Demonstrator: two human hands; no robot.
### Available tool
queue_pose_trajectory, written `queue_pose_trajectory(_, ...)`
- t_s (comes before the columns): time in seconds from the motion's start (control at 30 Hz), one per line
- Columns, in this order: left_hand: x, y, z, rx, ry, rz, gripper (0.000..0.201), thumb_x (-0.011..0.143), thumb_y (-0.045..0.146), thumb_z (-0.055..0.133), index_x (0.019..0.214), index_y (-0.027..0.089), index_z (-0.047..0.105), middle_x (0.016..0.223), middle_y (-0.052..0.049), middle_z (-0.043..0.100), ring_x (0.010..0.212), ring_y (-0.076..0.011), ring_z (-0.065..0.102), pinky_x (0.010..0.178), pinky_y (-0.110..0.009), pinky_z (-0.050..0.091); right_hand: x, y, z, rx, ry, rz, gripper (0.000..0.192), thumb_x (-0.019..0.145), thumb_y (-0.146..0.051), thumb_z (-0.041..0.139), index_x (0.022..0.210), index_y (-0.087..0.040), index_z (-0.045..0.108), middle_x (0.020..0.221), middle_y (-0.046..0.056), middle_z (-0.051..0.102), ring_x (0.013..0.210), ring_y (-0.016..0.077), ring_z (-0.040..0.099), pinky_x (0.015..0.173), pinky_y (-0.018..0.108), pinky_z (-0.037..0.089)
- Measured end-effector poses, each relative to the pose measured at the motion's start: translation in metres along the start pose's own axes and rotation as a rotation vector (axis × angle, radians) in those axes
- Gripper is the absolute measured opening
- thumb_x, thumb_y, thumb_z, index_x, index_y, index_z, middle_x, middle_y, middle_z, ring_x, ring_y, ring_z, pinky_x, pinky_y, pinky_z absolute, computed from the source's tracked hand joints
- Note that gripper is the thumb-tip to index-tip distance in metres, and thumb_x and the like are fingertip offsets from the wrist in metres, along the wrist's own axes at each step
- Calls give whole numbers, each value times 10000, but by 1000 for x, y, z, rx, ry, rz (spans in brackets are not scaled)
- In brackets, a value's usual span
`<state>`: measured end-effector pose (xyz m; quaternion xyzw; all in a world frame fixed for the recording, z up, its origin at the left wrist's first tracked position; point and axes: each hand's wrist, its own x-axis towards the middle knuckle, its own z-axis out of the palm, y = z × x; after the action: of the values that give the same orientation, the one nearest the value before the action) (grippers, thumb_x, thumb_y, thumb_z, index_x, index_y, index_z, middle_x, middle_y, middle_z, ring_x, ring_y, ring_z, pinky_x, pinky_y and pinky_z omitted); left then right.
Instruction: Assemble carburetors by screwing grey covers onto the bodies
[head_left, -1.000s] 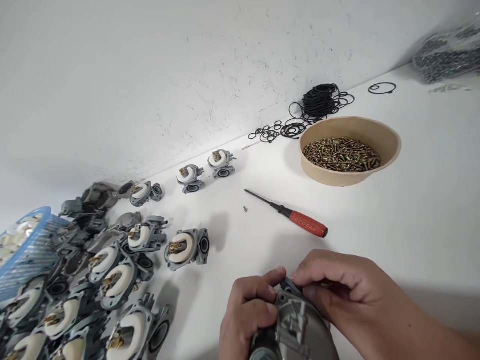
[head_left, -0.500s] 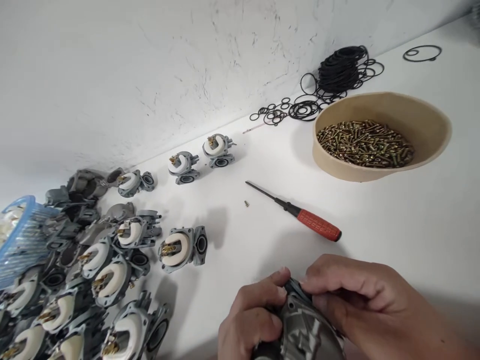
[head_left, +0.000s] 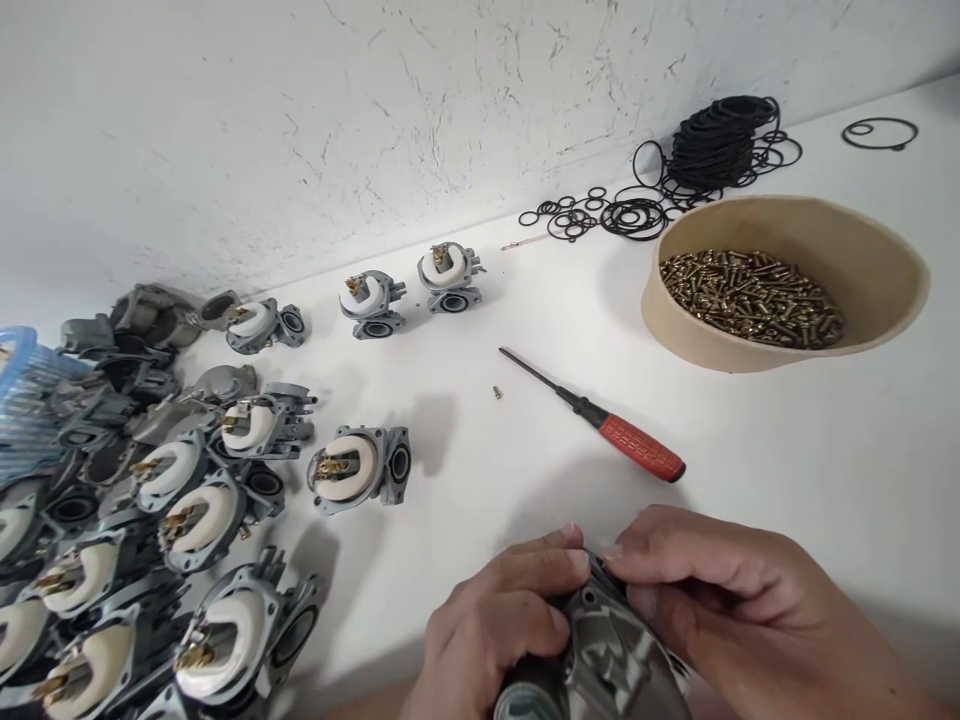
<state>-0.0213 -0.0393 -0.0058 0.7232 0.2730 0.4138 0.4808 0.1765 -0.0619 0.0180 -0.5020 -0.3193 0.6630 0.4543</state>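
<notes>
At the far left edge a blue basket [head_left: 30, 400] is glimpsed, and beside it a heap of grey carburettor bodies [head_left: 150, 520] with white floats is spread over the lower left of the white desk [head_left: 825, 470]. One body [head_left: 358, 468] is set apart just right of the heap; two more [head_left: 375, 302] are stood near the wall, upper centre. At bottom centre the left hand [head_left: 495, 625] is curled tight around a grey metal casting [head_left: 607, 660], thumb and forefinger pressed on its top edge. A red-handled screwdriver [head_left: 607, 430] is laid above, a tiny loose screw [head_left: 496, 392] near its tip. The right hand [head_left: 705, 590] is closed on the casting's right side, fingertips pinched at its rim. At upper right, a tan bowl [head_left: 892, 300] of brass screws [head_left: 750, 295] and black O-rings [head_left: 720, 140] are seen.
</notes>
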Motion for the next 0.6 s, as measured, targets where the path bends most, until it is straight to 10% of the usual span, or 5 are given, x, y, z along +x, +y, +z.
queue_pose_trajectory(0.6, 20, 1, -6, -11, -93, 79, 784, 533, 496, 910, 1170, 269, 514, 1129, -108, 704, 1071, -299, 693, 944, -401, 576, -1, -8, -1, -227, 49, -27, 239, 766, -421, 740, 700, -191, 728, 639, 19, 622, 570, 132, 579, 504, 221, 532)
